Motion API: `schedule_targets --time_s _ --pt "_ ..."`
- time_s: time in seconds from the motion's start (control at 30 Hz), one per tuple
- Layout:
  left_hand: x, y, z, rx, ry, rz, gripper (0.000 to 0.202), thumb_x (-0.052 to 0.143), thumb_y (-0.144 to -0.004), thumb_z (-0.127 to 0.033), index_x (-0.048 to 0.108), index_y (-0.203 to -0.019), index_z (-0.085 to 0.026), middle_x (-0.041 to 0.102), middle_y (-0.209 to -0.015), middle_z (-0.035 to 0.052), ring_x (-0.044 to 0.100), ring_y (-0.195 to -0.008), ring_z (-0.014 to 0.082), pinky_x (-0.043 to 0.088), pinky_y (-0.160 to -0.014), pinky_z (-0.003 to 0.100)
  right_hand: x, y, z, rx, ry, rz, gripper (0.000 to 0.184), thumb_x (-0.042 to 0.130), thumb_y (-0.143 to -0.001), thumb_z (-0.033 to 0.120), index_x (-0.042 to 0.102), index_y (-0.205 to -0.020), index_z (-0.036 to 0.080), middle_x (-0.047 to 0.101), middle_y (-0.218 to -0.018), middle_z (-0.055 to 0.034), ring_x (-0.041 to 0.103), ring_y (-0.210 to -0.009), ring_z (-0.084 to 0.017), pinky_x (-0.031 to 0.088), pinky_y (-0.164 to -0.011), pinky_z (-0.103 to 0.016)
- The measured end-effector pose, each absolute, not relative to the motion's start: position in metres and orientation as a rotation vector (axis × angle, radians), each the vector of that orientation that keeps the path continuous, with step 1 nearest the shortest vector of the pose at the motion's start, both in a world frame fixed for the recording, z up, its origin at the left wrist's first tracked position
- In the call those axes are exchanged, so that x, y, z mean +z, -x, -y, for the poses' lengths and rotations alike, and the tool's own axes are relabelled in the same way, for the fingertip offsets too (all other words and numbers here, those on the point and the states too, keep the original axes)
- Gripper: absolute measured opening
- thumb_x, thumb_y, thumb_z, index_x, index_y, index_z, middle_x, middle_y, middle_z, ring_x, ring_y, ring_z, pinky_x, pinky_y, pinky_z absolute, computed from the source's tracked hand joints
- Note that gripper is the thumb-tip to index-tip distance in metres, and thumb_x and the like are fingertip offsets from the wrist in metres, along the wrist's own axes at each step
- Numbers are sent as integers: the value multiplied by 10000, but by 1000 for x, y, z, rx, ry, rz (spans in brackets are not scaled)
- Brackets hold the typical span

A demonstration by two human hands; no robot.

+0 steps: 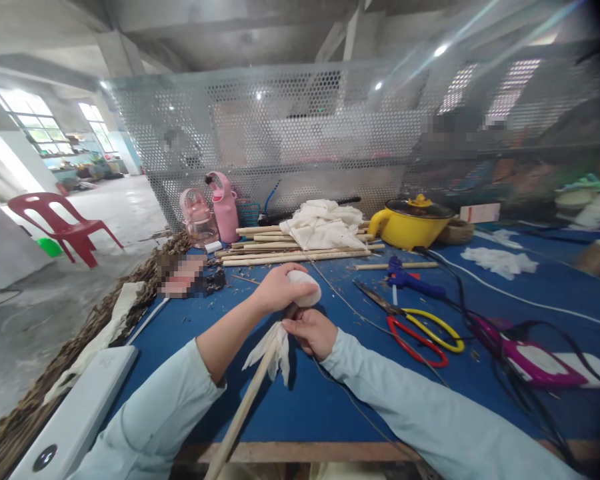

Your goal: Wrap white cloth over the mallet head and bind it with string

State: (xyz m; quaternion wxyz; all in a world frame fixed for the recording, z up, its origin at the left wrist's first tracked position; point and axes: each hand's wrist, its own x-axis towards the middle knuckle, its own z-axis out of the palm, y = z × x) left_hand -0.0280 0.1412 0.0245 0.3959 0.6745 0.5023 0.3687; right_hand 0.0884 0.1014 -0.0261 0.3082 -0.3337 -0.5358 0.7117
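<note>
My left hand [279, 287] is closed over the white cloth-wrapped head [306, 288] at the top of a wooden stick [245, 403] that slants up from the table's near edge. My right hand [311, 332] pinches the stick just under that head, where loose cloth ends [275, 348] hang down. A thin string [340, 300] runs from near my right hand across the blue table [310, 400].
Scissors with red and yellow handles [420, 328], a blue glue gun [410, 280], black cables [500, 347], a yellow pot [410, 223], a pile of white cloth [325, 223] on several sticks [290, 253], pink bottles [215, 210], a white box [80, 407], a red chair [65, 227].
</note>
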Motion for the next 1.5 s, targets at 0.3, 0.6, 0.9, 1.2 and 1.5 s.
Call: schedule_targets --time_s 0.3,0.6,0.9,1.2,1.5 --pt "14 28 -139 994 -1621 -1344 507 655 -650 -418 572 -1062 -133 640 -897 70 580 -772 175 458 -700 282 -28 -87 -103 1876 946 1363 417 702 -522 502 422 -560 196 282 -284 103 185 -273 -33 87 -317 -226" --pt "13 17 -107 1070 -1529 -1458 828 523 -748 -580 288 -1372 -88 377 -1374 212 408 -1224 288 289 -1011 383 -28 -94 -114 1706 1076 1271 365 705 -543 393 394 -554 204 281 -298 109 219 -266 -47 131 -301 -219" --pt "36 39 -179 478 -1353 -660 557 587 -675 -563 664 -961 -92 653 -1015 150 598 -913 251 448 -785 338 -18 -85 -92 1896 876 1434 393 719 -540 486 494 -571 165 304 -315 91 270 -331 -52 185 -372 -225" --pt "26 34 -168 663 -1381 -763 274 644 -619 -314 689 -747 -76 678 -792 109 601 -719 191 453 -681 282 -23 -85 -93 1920 889 1340 388 742 -517 451 505 -612 158 321 -341 97 299 -337 -52 198 -378 -221" --pt "24 26 -130 1173 -1650 -1242 474 353 -848 -462 650 -975 -115 660 -943 87 582 -872 195 431 -786 284 -21 -92 -103 1914 865 1405 440 734 -497 507 453 -586 181 312 -269 105 192 -233 -30 79 -309 -222"
